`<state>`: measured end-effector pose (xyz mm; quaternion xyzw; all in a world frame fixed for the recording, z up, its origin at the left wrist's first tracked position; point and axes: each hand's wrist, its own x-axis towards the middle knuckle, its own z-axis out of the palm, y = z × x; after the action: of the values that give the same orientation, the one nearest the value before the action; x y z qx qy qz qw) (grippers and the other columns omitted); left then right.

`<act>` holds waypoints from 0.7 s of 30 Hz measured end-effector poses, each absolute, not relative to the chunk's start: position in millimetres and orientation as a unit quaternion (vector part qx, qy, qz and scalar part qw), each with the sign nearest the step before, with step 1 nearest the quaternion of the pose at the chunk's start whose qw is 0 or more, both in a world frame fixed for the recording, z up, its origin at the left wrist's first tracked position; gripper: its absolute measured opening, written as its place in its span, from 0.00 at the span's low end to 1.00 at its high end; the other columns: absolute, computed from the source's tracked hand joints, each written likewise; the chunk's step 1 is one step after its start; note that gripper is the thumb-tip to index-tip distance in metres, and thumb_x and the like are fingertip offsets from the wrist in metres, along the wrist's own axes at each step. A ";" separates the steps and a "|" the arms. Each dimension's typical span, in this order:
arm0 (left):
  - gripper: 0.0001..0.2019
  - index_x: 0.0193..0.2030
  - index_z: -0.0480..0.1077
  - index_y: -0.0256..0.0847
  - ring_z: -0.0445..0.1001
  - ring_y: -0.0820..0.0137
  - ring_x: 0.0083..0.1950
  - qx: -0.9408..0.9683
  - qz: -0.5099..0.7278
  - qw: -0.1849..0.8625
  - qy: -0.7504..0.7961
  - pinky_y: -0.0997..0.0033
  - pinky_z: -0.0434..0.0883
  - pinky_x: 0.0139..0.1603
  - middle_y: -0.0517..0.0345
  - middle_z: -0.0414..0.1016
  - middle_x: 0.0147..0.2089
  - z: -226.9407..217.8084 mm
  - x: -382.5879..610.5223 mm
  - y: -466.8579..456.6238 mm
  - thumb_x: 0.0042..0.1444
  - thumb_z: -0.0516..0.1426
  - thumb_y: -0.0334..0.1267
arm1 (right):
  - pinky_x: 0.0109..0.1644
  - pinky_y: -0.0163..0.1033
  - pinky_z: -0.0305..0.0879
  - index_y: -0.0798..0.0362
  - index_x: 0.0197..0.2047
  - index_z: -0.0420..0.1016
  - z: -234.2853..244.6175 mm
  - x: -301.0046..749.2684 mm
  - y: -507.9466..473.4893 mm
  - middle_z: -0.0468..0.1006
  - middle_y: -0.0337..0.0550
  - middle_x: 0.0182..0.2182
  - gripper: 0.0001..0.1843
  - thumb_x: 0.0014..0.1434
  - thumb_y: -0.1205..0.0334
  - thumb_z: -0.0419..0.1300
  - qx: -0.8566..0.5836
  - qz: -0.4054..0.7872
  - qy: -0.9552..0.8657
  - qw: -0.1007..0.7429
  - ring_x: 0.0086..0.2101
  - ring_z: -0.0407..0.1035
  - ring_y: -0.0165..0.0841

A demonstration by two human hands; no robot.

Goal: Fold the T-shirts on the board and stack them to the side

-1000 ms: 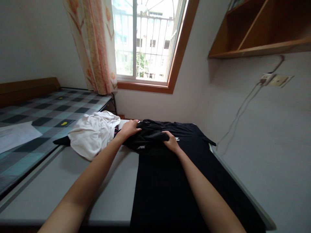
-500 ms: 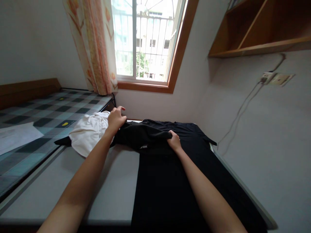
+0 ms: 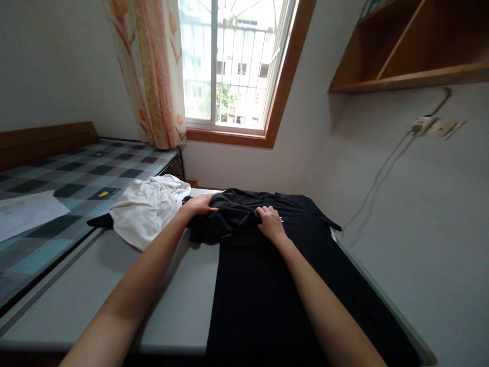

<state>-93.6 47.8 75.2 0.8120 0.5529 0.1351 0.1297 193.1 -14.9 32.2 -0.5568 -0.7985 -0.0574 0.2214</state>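
A black T-shirt (image 3: 267, 285) lies spread along a grey table (image 3: 179, 306), its left sleeve bunched up near the collar. My left hand (image 3: 198, 205) rests on the bunched black sleeve, fingers laid over the cloth. Just to the right, my right hand (image 3: 269, 223) presses on the same fold, fingers curled into the fabric. A crumpled white garment (image 3: 147, 209) lies right beside my left hand, over the table's left edge.
A bed with a chequered cover (image 3: 72, 188) and a white sheet of paper (image 3: 26, 211) stands to the left. Ahead are a window (image 3: 229, 66) and a curtain (image 3: 153, 71). A wooden shelf (image 3: 405, 46) and a wall socket with cable (image 3: 431, 125) are at right.
My left hand had lifted the black sleeve out towards the white garment; now it has come back right and down, laying the sleeve onto the shirt. My right hand barely moved.
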 end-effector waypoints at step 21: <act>0.30 0.67 0.57 0.44 0.61 0.51 0.65 0.795 0.125 0.076 0.589 0.45 0.59 0.61 0.41 0.63 0.66 35.9 -78.0 59.7 0.57 0.55 0.38 | 0.45 0.43 0.65 0.50 0.35 0.77 0.8 172.0 -7.5 0.72 0.46 0.35 0.14 0.52 0.49 0.65 -0.568 0.128 -0.713 0.391 0.38 0.70 0.38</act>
<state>-78.0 59.7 35.9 0.7945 0.5894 0.1247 0.0756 172.0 -7.5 0.8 -0.5677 -0.7133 0.1279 0.3905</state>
